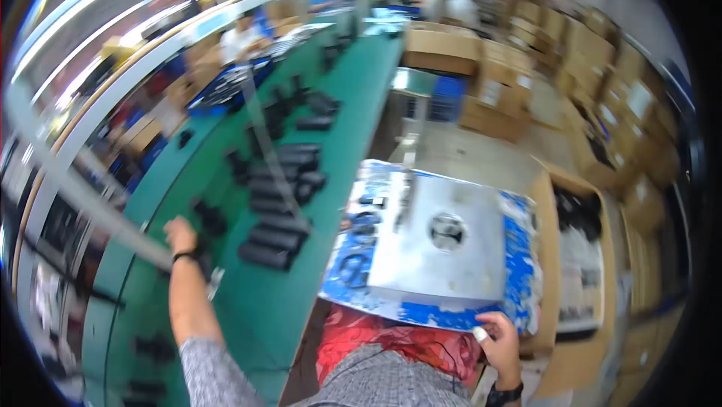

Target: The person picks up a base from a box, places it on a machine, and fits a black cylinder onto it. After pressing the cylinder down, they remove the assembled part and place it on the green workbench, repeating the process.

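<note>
My left hand (pixel 180 236) is stretched out over the green workbench (pixel 248 309), beside a grey metal post (pixel 143 245). Motion smears its fingers, so whether they hold anything is unclear. A black cylindrical part (pixel 208 215) stands just beyond it. Close to my body, my right hand (pixel 499 338) rests by the front edge of a worn blue-and-white board (pixel 429 317), thumb and fingers apart. A white cover sits on one of its digits. On the board lies a flat silver metal box (pixel 444 238) with a round dark fitting on top. Black rings (pixel 355 268) lie left of the box.
Rows of black cylinders (pixel 271 245) fill the middle of the bench. An open carton (pixel 549 256) with dark items stands right of the board, and stacked cartons (pixel 496 83) rise behind. Red plastic (pixel 353 339) hangs below the board. Another person (pixel 241 42) sits across the bench.
</note>
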Demonstrator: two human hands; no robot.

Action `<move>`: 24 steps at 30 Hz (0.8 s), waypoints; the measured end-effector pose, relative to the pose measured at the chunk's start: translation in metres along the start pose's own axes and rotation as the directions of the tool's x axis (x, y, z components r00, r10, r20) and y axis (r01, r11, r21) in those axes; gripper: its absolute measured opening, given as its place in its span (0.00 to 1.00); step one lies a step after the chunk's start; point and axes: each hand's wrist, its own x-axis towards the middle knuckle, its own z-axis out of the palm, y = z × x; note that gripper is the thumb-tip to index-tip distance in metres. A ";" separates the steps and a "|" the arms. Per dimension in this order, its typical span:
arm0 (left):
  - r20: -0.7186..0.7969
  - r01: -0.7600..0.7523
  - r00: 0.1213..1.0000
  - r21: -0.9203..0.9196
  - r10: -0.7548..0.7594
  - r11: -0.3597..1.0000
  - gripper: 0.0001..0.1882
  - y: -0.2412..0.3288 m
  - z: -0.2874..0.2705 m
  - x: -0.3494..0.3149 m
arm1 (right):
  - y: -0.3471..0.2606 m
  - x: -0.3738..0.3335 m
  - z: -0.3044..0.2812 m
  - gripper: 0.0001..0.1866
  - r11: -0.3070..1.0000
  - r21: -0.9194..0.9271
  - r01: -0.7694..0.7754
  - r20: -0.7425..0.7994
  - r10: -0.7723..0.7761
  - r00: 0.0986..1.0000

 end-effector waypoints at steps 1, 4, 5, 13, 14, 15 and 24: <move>-0.169 -0.076 0.982 0.044 0.083 0.996 0.15 -0.028 0.011 0.006 | 0.001 -0.007 -0.012 0.14 0.998 0.002 -0.056 -0.025 0.056 0.998; 0.184 -0.256 0.961 0.301 0.207 0.919 0.23 -0.043 0.007 0.008 | -0.015 -0.001 -0.044 0.13 0.990 -0.142 0.011 -0.027 -0.015 1.000; 0.137 -0.169 0.979 0.153 0.148 0.974 0.25 -0.053 -0.001 -0.002 | -0.018 0.009 -0.056 0.13 0.976 -0.208 0.060 -0.014 -0.064 0.998; -0.479 -0.470 0.779 -0.023 0.403 0.882 0.20 0.123 -0.208 -0.178 | 0.153 0.099 -0.236 0.13 0.963 -0.270 -0.023 -0.602 -0.150 0.784; -0.524 -0.526 0.750 -0.102 0.404 0.844 0.21 0.122 -0.218 -0.201 | 0.171 0.130 -0.240 0.13 0.966 -0.257 0.005 -0.590 -0.162 0.791; -0.564 -0.590 0.716 -0.177 0.411 0.788 0.21 0.125 -0.225 -0.223 | 0.183 0.156 -0.245 0.15 0.927 -0.371 -0.050 -0.566 -0.183 0.804; -0.408 -0.591 0.806 -0.600 0.429 0.539 0.23 0.148 -0.205 -0.407 | 0.198 0.311 -0.285 0.22 0.690 -0.676 -0.259 -0.518 -0.194 0.833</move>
